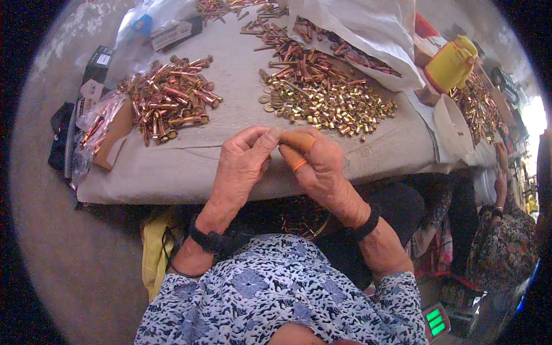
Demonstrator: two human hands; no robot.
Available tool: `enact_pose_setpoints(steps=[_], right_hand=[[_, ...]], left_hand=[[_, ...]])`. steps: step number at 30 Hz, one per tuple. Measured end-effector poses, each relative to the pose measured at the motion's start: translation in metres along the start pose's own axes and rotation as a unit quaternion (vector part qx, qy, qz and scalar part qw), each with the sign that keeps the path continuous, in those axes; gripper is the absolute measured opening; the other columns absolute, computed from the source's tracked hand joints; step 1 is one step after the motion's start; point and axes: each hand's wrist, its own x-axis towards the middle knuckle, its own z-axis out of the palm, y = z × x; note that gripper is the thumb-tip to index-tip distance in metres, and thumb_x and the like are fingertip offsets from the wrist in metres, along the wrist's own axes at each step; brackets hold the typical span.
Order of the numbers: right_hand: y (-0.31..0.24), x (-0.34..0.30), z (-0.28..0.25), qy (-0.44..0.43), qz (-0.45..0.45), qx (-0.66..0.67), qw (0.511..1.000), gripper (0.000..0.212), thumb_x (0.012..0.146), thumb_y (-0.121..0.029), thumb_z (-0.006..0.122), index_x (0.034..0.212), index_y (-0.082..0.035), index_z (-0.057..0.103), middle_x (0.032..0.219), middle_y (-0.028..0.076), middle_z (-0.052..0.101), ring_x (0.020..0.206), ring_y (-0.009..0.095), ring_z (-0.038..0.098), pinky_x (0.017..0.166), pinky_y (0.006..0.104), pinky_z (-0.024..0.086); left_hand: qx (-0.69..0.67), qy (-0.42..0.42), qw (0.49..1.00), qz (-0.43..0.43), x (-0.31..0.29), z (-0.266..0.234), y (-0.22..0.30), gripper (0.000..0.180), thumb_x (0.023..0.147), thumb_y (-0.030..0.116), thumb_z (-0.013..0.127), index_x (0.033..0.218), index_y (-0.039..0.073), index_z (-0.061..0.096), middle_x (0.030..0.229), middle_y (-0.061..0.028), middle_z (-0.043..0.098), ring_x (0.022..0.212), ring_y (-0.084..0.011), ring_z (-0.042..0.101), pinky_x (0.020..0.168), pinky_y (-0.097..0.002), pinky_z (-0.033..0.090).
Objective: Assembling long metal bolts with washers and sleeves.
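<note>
My left hand [244,161] and my right hand [325,169] meet over the table's front edge, fingertips pinched together. Orange finger covers [297,140] sit on the right thumb and forefinger. Whatever lies between the fingertips is hidden. Beyond my left hand is a heap of coppery bolts [172,98]. Ahead of my right hand spreads a pile of small brass-coloured nuts or sleeves [339,109], with flat washers [276,100] at its left side. Longer loose bolts [305,66] run behind it toward a white sack [368,34].
An open cardboard box [112,144] with bolts in clear plastic stands at the left edge. To the right are a white tub [452,126], a yellow container [450,64] and more bolts [480,106]. Another person's arm [500,184] is far right; a green-lit display [436,322] is low right.
</note>
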Motion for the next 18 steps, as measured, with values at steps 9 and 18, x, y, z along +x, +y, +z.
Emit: enact_pose_setpoints(steps=[9,18], right_hand=[[-0.0033,-0.0016,0.0019,-0.018,0.094,0.055,0.994,0.015,0.079,-0.008,0.059,0.093,-0.003,0.061,0.08,0.013,0.062,0.073,0.025,0.062,0.063,0.0318,0.048],[-0.0054,0.0031,0.0074,-0.014,0.119,0.02,0.993,0.012,0.081,-0.01,0.058,0.09,-0.003,0.061,0.077,0.016,0.062,0.07,0.028,0.062,0.062,0.0338,0.048]], left_hand=[[0.02,0.004,1.0,0.002,0.0013,-0.0035,0.0008,0.029,0.084,0.032,0.062,0.089,0.004,0.062,0.057,0.0076,0.045,0.047,-0.0002,0.037,0.04,-0.0164,0.025],[0.044,0.005,0.999,0.004,0.0018,-0.0066,-0.0012,0.032,0.087,0.039,0.052,0.087,0.008,0.059,0.057,0.0057,0.043,0.044,-0.0025,0.038,0.038,-0.0168,0.026]])
